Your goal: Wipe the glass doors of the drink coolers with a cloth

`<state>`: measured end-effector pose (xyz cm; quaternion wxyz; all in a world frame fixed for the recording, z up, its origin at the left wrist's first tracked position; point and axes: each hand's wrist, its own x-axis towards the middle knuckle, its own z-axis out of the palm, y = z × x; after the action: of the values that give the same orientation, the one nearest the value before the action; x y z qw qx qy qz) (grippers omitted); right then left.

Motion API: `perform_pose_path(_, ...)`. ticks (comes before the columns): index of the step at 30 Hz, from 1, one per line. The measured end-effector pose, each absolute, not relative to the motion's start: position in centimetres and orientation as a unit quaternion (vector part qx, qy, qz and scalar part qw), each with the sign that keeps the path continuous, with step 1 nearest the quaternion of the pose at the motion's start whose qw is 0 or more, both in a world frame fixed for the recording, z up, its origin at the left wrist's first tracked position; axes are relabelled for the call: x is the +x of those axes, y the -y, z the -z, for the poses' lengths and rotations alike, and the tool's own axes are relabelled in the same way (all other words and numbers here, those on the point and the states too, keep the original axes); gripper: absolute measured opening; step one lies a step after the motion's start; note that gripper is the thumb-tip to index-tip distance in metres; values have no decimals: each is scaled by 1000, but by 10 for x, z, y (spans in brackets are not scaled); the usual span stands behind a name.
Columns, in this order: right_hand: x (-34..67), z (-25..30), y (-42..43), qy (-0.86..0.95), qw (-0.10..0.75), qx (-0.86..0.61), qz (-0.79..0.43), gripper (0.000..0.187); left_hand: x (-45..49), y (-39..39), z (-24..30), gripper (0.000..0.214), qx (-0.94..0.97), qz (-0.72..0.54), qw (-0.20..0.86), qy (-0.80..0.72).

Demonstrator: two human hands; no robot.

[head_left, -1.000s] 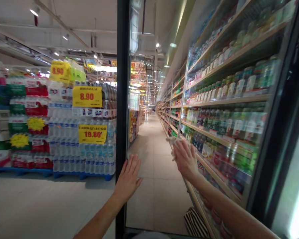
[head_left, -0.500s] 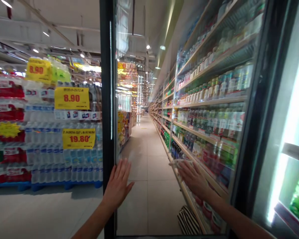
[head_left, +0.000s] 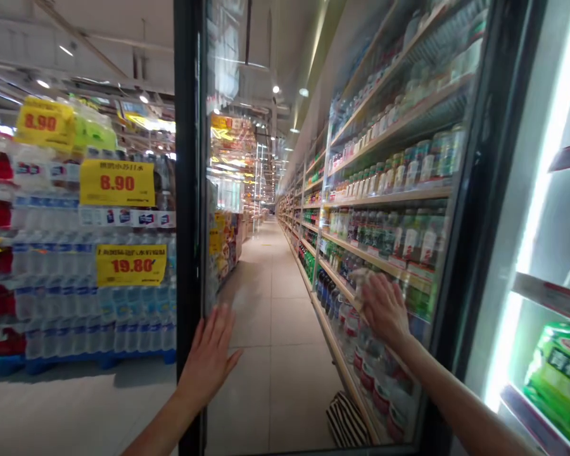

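A glass cooler door [head_left: 247, 392] with a black frame stands open before me. My left hand [head_left: 211, 345] lies flat on its left edge, fingers stretched out across the black frame and the glass. Against the right half of the pane, my right hand [head_left: 384, 307] presses a pale cloth [head_left: 360, 276]. Only a little of the cloth shows past the fingertips, and it is blurred. Shelves of bottles and cans and a tiled aisle appear in the pane, partly as reflections.
Stacked bottle packs [head_left: 95, 304] on a blue pallet [head_left: 99, 360] stand to the left, with yellow price signs [head_left: 130, 265]. On the right is the lit cooler interior, with a green package [head_left: 563, 380] on a shelf. A long tiled floor [head_left: 254, 291] shows in the glass.
My right hand has moved up and slightly right across the glass with the cloth. My left hand stays on the door edge. The view has shifted a little to the right.
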<state>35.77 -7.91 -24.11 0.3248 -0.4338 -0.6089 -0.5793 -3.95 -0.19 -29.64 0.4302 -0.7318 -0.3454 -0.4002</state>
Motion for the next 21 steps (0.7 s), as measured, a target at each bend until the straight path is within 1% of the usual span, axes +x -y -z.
perform_pose_path(2, 382, 233, 76, 506, 426, -502, 558, 47, -38, 1, 297, 66, -733, 407, 421, 345)
perform_pose_path(4, 402, 232, 76, 413, 506, -558, 512, 50, -37, 0, 297, 66, -733, 410, 417, 347)
perform_pose_path(7, 403, 241, 74, 352, 558, -561, 499, 51, -36, 0, 299, 67, -730, 409, 419, 351)
perform_pose_path(9, 377, 244, 67, 342, 574, -531, 520, 53, -35, 0, 300, 68, -727, 406, 425, 355)
perform_pose_path(11, 338, 243, 59, 384, 560, -506, 531, 54, -35, 1, 300, 70, -725, 400, 427, 364)
perform_pose_path(13, 300, 238, 53, 489, 503, -481, 527, 49, -36, 1, 301, 71, -727, 386, 424, 376)
perform_pose_path(15, 282, 227, 50, 614, 400, -427, 531, 44, -37, 2, 300, 72, -734, 373, 416, 386)
perform_pose_path(16, 283, 218, 49, 645, 359, -407, 538, 44, -38, 2, 300, 72, -739, 369, 410, 387)
perform_pose_path(17, 289, 207, 49, 642, 354, -396, 553, 44, -39, 2, 299, 71, -744, 366, 406, 386)
perform_pose_path(18, 298, 196, 48, 607, 373, -420, 562, 45, -40, 2, 299, 71, -747, 363, 402, 385)
perform_pose_path(20, 314, 176, 48, 448, 513, -472, 560, 48, -40, 2, 298, 72, -750, 364, 400, 381)
perform_pose_path(21, 316, 171, 47, 402, 546, -487, 551, 49, -40, 2, 297, 72, -749, 364, 401, 381)
